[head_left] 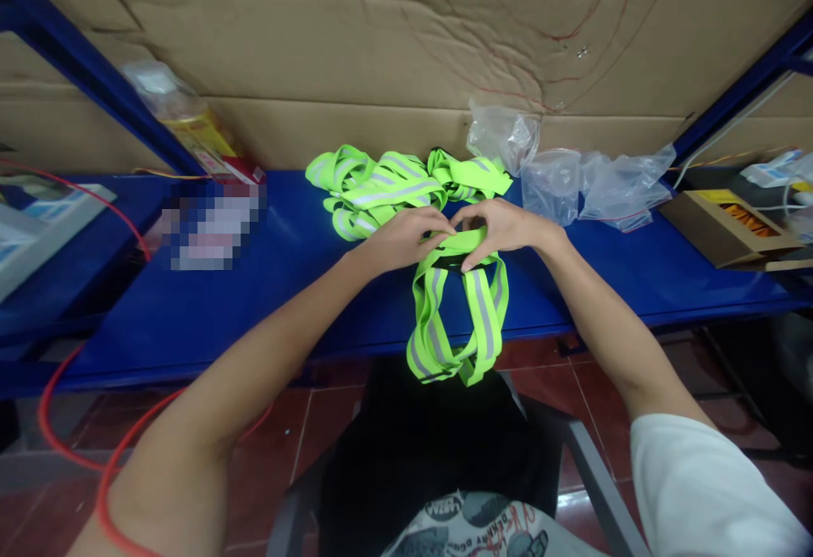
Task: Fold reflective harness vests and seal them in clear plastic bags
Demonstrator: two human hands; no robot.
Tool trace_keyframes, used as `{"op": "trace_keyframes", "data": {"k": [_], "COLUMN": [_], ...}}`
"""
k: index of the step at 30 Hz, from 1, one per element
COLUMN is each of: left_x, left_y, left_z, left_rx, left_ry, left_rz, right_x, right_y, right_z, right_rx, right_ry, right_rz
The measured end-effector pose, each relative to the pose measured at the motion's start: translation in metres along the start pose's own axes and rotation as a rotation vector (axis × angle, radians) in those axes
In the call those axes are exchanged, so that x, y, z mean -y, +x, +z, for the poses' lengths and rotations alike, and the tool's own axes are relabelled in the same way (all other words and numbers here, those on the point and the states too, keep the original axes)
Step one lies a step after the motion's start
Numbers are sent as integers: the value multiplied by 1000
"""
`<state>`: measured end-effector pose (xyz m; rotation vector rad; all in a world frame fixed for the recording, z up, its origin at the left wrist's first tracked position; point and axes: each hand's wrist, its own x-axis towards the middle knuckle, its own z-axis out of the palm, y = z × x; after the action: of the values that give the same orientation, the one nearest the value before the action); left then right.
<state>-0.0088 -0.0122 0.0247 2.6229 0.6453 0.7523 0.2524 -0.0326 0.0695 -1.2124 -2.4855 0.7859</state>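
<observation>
Blue smooth bench (222,311); left hand (406,238), right hand (501,227) pinch neon woven reflective strap (454,311), looped, dangling.

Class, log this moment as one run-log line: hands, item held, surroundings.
left hand: grips reflective vest | right hand: grips reflective vest, hanging over blue table edge | behind: vest pile, clear bags

Both arms fwd, L hand (406,239) & R hand (499,227) fingertips meeting, fingers curled.

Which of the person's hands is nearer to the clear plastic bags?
Right. The right hand lies just left of the clear plastic bags, gripping the vest strap; the left hand is farther left.
</observation>
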Motion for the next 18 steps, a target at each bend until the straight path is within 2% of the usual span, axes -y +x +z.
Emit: {"op": "trace_keyframes", "data": {"k": [7, 13, 18], "left_x": [-6, -13, -8], "left_y": [-2, -4, -2], "left_z": [-8, -11, -10], "left_rx": [62, 114, 89], "left_ry": [24, 81, 145], "left_rz": [-10, -101, -130], "right_x": [1, 4, 0], "right_y": [0, 0, 2], "right_z": [0, 0, 2], "right_rx": [21, 13, -112], "right_ry": [-29, -103, -192], "right_rz": [25, 10, -47]}}
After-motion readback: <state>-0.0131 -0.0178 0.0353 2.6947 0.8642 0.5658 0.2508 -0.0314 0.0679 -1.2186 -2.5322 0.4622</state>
